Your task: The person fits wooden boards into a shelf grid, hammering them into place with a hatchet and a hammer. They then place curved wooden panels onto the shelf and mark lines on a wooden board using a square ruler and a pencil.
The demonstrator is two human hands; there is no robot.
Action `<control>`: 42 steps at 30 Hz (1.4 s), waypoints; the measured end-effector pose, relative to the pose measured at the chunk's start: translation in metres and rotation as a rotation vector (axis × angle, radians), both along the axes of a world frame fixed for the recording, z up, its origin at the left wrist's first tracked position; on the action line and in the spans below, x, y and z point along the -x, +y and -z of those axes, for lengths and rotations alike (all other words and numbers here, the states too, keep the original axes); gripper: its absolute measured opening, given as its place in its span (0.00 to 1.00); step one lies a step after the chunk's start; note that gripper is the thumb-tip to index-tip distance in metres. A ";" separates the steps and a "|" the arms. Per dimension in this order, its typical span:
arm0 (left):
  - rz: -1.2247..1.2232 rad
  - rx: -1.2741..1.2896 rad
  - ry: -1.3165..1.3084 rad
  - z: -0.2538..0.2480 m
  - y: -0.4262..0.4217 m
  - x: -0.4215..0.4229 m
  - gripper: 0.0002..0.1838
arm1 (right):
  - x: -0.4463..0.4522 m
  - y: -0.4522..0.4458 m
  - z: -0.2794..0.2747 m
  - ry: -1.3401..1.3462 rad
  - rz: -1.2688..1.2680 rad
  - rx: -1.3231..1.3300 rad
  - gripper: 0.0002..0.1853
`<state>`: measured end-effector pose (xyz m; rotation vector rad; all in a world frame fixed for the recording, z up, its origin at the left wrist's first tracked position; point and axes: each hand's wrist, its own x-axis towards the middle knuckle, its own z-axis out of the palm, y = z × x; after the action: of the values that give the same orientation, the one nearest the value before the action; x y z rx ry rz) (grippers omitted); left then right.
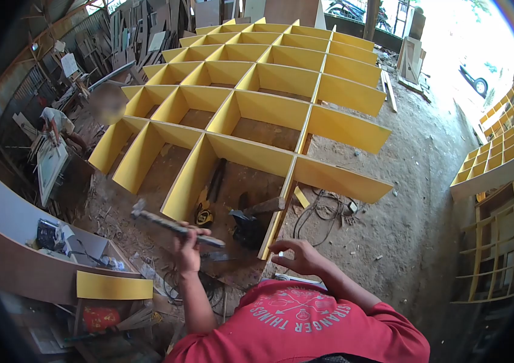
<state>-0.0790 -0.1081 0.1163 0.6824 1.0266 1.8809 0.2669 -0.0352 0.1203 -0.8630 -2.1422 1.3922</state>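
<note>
Hammer [161, 222], head view: gripped in the left hand [188, 254], fingers wrapped around the handle, at the near edge of the yellow lattice frame [269, 107]. Right hand [296, 257]: fingers loosely curled, nothing seen in its grasp, just beside the near end of the frame's long rail; contact cannot be confirmed. Frame lies across the dirt floor [420, 181]. Within its near open bay: yellow-and-black tape measure [204, 215] and wooden-handled tool [267, 206]. Beyond the left edge, a co-worker [57, 124] bends over a pale panel [51, 164].
</note>
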 end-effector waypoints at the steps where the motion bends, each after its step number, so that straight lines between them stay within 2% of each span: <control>1: 0.103 0.006 0.064 -0.005 0.002 -0.013 0.15 | 0.006 -0.001 -0.013 0.031 0.018 -0.139 0.29; 3: 0.352 0.006 0.197 -0.032 0.007 -0.048 0.14 | 0.020 -0.002 -0.044 0.091 0.065 -0.425 0.35; 4: 0.404 0.007 0.199 -0.028 0.009 -0.069 0.14 | 0.024 -0.001 -0.053 0.088 0.050 -0.482 0.36; 7: 0.368 -0.080 0.547 -0.030 0.017 -0.131 0.13 | 0.026 -0.006 -0.045 0.027 0.076 0.032 0.31; 8: 0.366 -0.098 0.602 -0.029 0.019 -0.133 0.13 | 0.025 -0.010 -0.048 0.074 0.159 0.021 0.22; 10: 0.354 -0.143 0.708 -0.024 0.031 -0.136 0.14 | 0.014 -0.021 -0.034 0.055 0.282 0.016 0.18; 13: 0.267 0.059 0.575 0.015 0.044 -0.116 0.14 | -0.015 -0.032 -0.037 -0.076 0.436 0.024 0.16; 16: 0.350 0.348 0.952 0.030 0.051 -0.092 0.18 | -0.041 -0.040 -0.021 -0.130 0.512 0.021 0.19; 19: 0.451 0.481 1.038 0.065 0.054 -0.090 0.24 | -0.053 -0.051 0.000 -0.163 0.528 0.031 0.20; 20: 0.512 0.617 1.112 0.068 0.051 -0.090 0.28 | -0.053 -0.058 0.002 -0.130 0.545 0.070 0.20; 23: 0.515 0.875 1.360 0.091 0.047 -0.084 0.26 | -0.049 -0.064 -0.001 -0.083 0.581 0.122 0.21; 26: 0.749 0.986 1.453 0.124 0.050 -0.064 0.25 | -0.050 -0.067 -0.001 -0.145 0.539 0.127 0.21; 29: 0.582 0.703 1.392 0.127 0.046 -0.067 0.26 | -0.051 -0.069 -0.001 -0.164 0.512 0.122 0.22; 32: 0.411 0.390 1.124 0.117 0.047 -0.067 0.23 | -0.048 -0.070 0.003 -0.211 0.489 0.145 0.23; 35: 0.520 0.311 0.213 0.123 0.048 -0.060 0.18 | -0.042 -0.071 0.006 -0.198 0.466 0.171 0.23; 36: 0.480 0.363 -0.057 0.154 0.049 -0.051 0.15 | -0.041 -0.071 0.005 -0.198 0.456 0.174 0.23; 39: 0.438 0.614 -0.059 0.210 0.043 -0.049 0.12 | -0.038 -0.070 0.007 -0.198 0.429 0.178 0.23; 40: 0.398 0.698 0.579 0.189 0.028 -0.059 0.12 | -0.037 -0.070 0.011 -0.204 0.420 0.174 0.23; 42: 0.392 0.665 0.907 0.198 0.021 -0.064 0.15 | -0.036 -0.070 0.020 -0.189 0.417 0.162 0.22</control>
<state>-0.0153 -0.0871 -0.0813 1.2355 1.7937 0.7544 0.3033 -0.1055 0.1002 -1.4593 -1.8465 1.3160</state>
